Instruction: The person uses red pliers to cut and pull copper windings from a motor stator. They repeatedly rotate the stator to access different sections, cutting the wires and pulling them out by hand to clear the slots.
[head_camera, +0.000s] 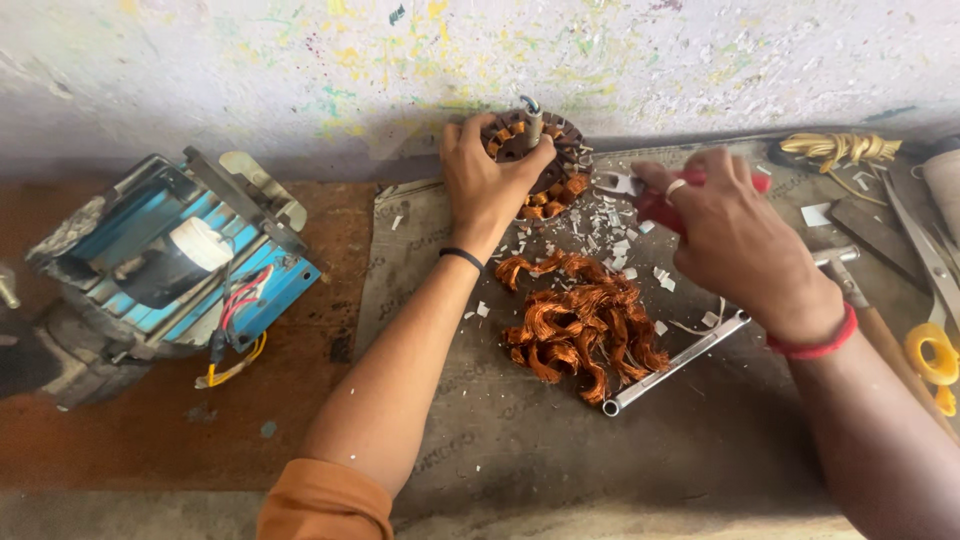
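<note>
Upper centre, the left hand (490, 175) grips a stator (545, 165); the right hand (725, 225) is closed on red-handled pliers (640, 195) (copper wire (585, 325) heaped below on the worktop (500, 450)).

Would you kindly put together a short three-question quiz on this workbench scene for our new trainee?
1. True or false: the left hand grips the round wound stator by the wall.
2. What does the right hand hold? A) yellow-handled scissors B) red-handled pliers C) a hammer
3. What lies heaped on the mat between the two forearms?

Key
1. True.
2. B: the red-handled pliers, nose pointing at the stator. The yellow-handled scissors lie untouched at the right edge.
3. A pile of copper wire, with a metal wrench beside it.
</note>
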